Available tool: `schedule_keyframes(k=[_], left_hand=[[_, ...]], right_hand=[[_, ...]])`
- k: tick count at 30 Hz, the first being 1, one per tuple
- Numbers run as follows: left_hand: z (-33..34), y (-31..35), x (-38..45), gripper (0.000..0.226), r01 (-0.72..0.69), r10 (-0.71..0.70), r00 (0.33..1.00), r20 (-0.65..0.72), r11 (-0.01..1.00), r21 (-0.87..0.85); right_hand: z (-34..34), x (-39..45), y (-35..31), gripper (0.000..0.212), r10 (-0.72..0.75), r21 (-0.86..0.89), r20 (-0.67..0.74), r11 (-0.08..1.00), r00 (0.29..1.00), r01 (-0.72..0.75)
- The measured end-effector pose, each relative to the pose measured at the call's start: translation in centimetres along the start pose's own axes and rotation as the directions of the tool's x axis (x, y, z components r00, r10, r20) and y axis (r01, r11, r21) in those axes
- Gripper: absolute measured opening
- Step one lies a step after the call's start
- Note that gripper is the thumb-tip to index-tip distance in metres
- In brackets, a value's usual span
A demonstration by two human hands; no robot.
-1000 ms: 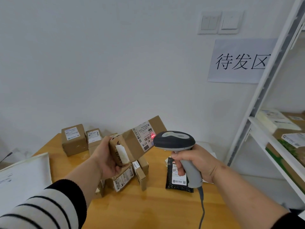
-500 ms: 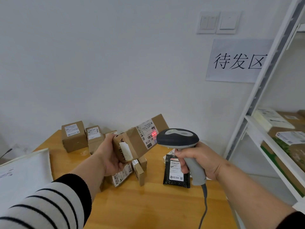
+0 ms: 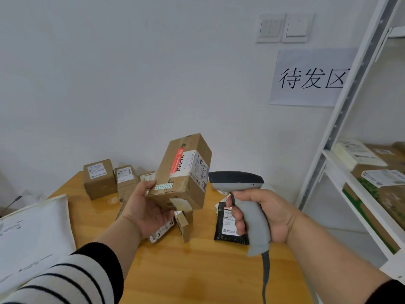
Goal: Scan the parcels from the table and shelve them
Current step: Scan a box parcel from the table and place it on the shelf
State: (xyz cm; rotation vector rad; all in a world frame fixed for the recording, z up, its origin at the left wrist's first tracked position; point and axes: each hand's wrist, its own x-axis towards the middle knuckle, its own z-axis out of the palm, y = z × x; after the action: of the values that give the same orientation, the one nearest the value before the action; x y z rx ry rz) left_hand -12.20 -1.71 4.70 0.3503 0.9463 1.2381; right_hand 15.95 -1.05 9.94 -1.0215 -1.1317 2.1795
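The box [image 3: 183,172] has tipped upright, red laser dot gone; left hand [image 3: 146,210] fingers curl around its lower end above the worktop [image 3: 197,270], label rightward. Right hand [image 3: 263,216] grips the scanner [image 3: 241,194] just beside.

Tilted brown labelled parcel [image 3: 184,172] aloft over the wooden table [image 3: 197,270]

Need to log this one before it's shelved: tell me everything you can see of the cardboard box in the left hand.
The cardboard box is a plain brown oblong carton, sealed with clear tape. It is held tilted above the wooden table, its far end raised. A white shipping label with barcodes and a red strip wraps over an upper edge; a small patterned sticker sits near the thumb. The left hand grips its lower end. The scanner head sits just right of it, apparently not touching.
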Motion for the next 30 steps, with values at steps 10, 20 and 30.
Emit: schedule_keyframes(k=[10,20,30], left_hand=[[1.3,-1.2,-0.7,0.049,-0.119,0.12,0.993,0.02,0.992,-0.039],[1.9,-2.3,-1.9,0.043,-0.126,0.128,0.991,0.041,0.991,-0.046],[1.9,-2.9,-4.0,0.04,-0.096,0.097,0.992,0.085,0.995,-0.026]], right_hand=[[-0.1,-1.1,0.2,0.023,0.007,0.116,0.047,0.993,0.999,-0.013],[0.1,-3.1,0.7,0.025,0.007,0.158,0.014,0.987,1.0,-0.009],[1.8,-5.9,2.0,0.025,-0.03,0.142,-0.073,0.989,0.997,0.04]])
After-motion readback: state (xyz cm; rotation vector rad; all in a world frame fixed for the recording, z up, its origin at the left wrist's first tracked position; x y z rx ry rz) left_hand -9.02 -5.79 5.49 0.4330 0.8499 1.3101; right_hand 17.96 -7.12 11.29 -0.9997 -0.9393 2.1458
